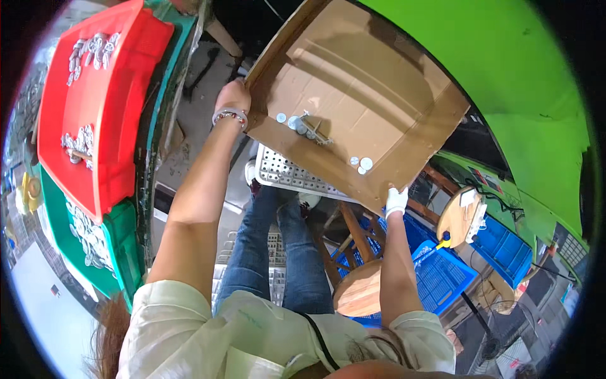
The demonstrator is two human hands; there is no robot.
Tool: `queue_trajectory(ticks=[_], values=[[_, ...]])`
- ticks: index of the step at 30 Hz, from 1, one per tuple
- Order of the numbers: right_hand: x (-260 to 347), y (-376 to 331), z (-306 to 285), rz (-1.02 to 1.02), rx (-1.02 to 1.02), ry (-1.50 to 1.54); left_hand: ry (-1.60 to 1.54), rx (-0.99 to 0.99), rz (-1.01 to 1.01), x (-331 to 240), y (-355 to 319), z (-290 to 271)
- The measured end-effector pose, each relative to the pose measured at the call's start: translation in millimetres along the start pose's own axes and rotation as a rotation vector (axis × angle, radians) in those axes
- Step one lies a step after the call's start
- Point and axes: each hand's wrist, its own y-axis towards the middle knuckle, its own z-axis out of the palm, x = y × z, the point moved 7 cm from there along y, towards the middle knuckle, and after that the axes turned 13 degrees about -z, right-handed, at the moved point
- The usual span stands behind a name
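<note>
A shallow open cardboard box is held up in front of me, tilted, between my two hands. My left hand, with a bracelet at its wrist, is closed on the box's left edge. At the near right corner, my right hand, partly covered in white, grips the cardboard; its fingers are partly hidden. Inside, along the near side, lie several small pale grey discs beside a thin branched piece. More pale discs rest toward the near right corner.
At left, a red plastic basket with small grey pieces stands above a green basket of similar pieces. A white perforated crate sits below the box. A green panel, wooden stool and blue basket are at right.
</note>
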Motion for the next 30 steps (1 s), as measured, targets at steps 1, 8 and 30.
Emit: queue_trajectory(ticks=[1, 8, 30], values=[[-1.4, 1.1, -10.5, -0.035, -0.001, -0.048, 0.054, 0.017, -0.032, -6.6, -11.0, -3.4], [8.1, 4.4, -43.7, -0.003, 0.073, -0.077, 0.062, -0.046, -0.014, 5.4, -52.1, 7.2], [9.2, -68.5, 15.1, 0.102, 0.046, -0.021, 0.201, 0.024, -0.028, 6.3, -42.4, -34.9]])
